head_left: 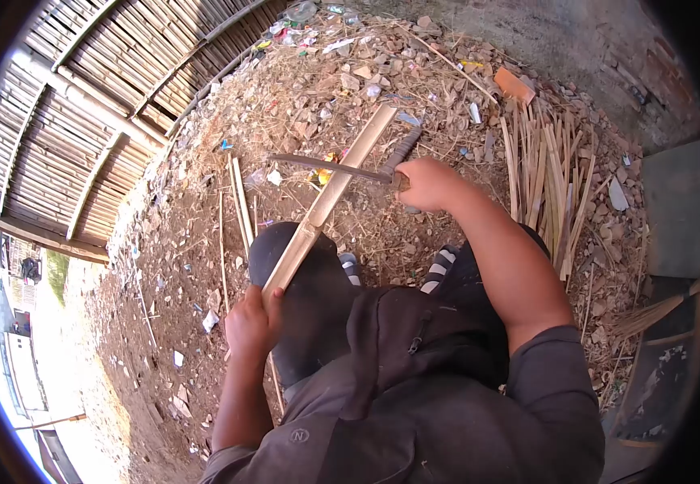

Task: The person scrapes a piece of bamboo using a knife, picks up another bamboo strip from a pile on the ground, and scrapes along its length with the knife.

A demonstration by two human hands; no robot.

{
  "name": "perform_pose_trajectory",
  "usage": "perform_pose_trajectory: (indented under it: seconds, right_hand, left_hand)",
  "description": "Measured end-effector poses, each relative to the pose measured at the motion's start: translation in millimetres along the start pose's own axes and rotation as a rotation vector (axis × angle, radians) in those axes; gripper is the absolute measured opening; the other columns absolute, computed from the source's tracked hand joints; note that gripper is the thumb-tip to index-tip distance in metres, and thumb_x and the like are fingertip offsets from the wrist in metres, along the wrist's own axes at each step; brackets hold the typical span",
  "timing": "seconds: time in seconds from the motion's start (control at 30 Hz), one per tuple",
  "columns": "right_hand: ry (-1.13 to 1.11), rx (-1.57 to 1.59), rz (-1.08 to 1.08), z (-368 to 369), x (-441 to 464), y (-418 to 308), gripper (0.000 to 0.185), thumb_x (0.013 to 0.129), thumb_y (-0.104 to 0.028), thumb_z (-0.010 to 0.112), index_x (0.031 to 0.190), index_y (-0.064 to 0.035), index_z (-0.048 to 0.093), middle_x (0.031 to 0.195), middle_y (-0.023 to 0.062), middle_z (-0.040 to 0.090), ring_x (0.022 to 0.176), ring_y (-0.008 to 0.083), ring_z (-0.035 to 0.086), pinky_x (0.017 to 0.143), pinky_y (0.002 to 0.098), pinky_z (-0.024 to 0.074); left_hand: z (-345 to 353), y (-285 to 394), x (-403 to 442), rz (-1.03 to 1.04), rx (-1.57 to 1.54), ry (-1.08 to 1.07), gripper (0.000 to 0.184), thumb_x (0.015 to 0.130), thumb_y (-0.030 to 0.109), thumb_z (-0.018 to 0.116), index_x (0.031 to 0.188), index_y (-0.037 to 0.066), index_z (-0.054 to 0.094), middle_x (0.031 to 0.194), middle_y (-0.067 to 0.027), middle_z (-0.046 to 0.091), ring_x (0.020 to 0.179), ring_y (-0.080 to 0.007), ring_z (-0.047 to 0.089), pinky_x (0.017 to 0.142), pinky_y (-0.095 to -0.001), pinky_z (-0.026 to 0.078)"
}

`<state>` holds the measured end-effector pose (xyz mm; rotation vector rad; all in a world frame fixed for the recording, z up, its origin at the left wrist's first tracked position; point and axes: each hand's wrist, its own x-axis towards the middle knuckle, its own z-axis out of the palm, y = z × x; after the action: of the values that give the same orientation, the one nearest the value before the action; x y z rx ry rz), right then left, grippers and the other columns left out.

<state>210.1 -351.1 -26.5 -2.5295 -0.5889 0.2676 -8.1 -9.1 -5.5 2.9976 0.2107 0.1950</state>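
My left hand (255, 323) is closed round the lower end of a split bamboo piece (358, 156). The bamboo slants up and away across my left knee, its pale hollow inside facing up, with a node partway along. My right hand (429, 185) grips a long-bladed knife (318, 164) by its handle, which the fingers mostly hide. The blade points left and crosses over the bamboo; whether it touches cannot be made out. Just beyond my right hand lies a dark, ridged object (403, 148), partly hidden, whose kind is unclear.
Several split bamboo strips (550, 173) lie in a pile at the right. Thinner strips (241, 198) rest on the left. Rubble and litter cover the ground (172, 282). A bamboo-slat wall (116, 73) stands at upper left, a masonry wall (560, 48) at upper right.
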Motion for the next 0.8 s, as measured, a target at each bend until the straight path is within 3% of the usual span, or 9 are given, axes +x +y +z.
perform_pose_trajectory:
  seconds: [0.17, 0.27, 0.4, 0.43, 0.53, 0.57, 0.67, 0.8]
  right_hand:
    - [-0.057, -0.178, -0.132, 2.5, -8.5, -31.7, 0.033, 0.076, -0.028, 0.076, 0.101, -0.0061, 0.071, 0.087, 0.0181, 0.071, 0.086, 0.0371, 0.07, 0.078, 0.0486, 0.0546]
    - [-0.079, 0.074, 0.02, 11.5, 20.8, 8.5, 0.033, 0.077, -0.029, 0.076, 0.098, -0.0045, 0.07, 0.087, 0.0165, 0.072, 0.088, 0.0351, 0.071, 0.08, 0.0479, 0.055]
    - [-0.086, 0.071, 0.078, 2.1, 10.8, -20.0, 0.031, 0.077, -0.028, 0.075, 0.098, -0.0058, 0.071, 0.085, 0.0172, 0.071, 0.089, 0.0359, 0.071, 0.079, 0.0485, 0.0552]
    - [0.042, -0.069, -0.064, 9.3, 4.7, -24.7, 0.025, 0.076, -0.025, 0.073, 0.094, -0.0079, 0.069, 0.081, 0.0164, 0.07, 0.082, 0.0385, 0.07, 0.076, 0.0497, 0.055]
    - [0.011, -0.282, -0.191, 10.7, -6.8, -46.3, 0.023, 0.076, -0.023, 0.071, 0.095, -0.0102, 0.069, 0.082, 0.0172, 0.07, 0.081, 0.0398, 0.069, 0.075, 0.0502, 0.0548]
    - [-0.058, -0.193, -0.099, 8.0, -2.9, -35.8, 0.027, 0.076, -0.02, 0.069, 0.1, -0.0085, 0.07, 0.087, 0.0189, 0.071, 0.089, 0.0383, 0.07, 0.079, 0.0497, 0.0559]
    - [0.055, 0.12, 0.181, 16.8, 27.5, 39.2, 0.025, 0.077, -0.021, 0.069, 0.1, -0.0098, 0.07, 0.089, 0.0183, 0.071, 0.089, 0.0379, 0.071, 0.079, 0.0495, 0.056]
    - [0.115, 0.021, 0.114, 3.9, 10.2, 21.5, 0.021, 0.076, -0.019, 0.071, 0.09, -0.0043, 0.065, 0.081, 0.0204, 0.068, 0.081, 0.0411, 0.068, 0.073, 0.0487, 0.0534]
  left_hand:
    - [8.5, -9.0, 5.0, 0.042, -0.013, 0.001, 0.043, 0.101, 0.044, 0.058, 0.085, 0.004, 0.055, 0.069, -0.0237, 0.065, 0.062, -0.0451, 0.066, 0.058, -0.0563, 0.051]
    - [6.2, -12.9, 3.1, 0.061, -0.025, 0.001, 0.043, 0.1, 0.044, 0.059, 0.085, 0.004, 0.056, 0.068, -0.0238, 0.065, 0.062, -0.0446, 0.066, 0.057, -0.0554, 0.051]
    - [7.8, -13.3, 3.9, 0.05, 0.0, 0.037, 0.042, 0.099, 0.043, 0.061, 0.084, 0.004, 0.055, 0.066, -0.0229, 0.064, 0.06, -0.0441, 0.065, 0.055, -0.0541, 0.051]
    - [7.3, -11.9, 4.9, 0.048, -0.017, 0.025, 0.042, 0.1, 0.042, 0.06, 0.083, 0.004, 0.055, 0.067, -0.0239, 0.064, 0.062, -0.0453, 0.065, 0.057, -0.0553, 0.05]
    - [5.2, -12.6, 5.1, 0.055, -0.037, -0.022, 0.043, 0.1, 0.042, 0.059, 0.081, 0.003, 0.054, 0.068, -0.0249, 0.064, 0.064, -0.0469, 0.065, 0.059, -0.057, 0.05]
    - [7.9, -14.2, 6.2, 0.061, -0.034, -0.021, 0.044, 0.1, 0.044, 0.06, 0.081, 0.004, 0.054, 0.068, -0.0239, 0.064, 0.064, -0.046, 0.065, 0.059, -0.0563, 0.05]
    - [0.4, -13.5, 6.1, 0.047, -0.002, -0.065, 0.045, 0.099, 0.046, 0.061, 0.082, 0.005, 0.054, 0.067, -0.023, 0.065, 0.065, -0.0454, 0.066, 0.059, -0.0557, 0.051]
    - [-7.8, -11.2, 10.4, 0.036, -0.006, -0.089, 0.045, 0.098, 0.046, 0.063, 0.082, 0.005, 0.053, 0.067, -0.0229, 0.064, 0.065, -0.0457, 0.066, 0.058, -0.0555, 0.051]
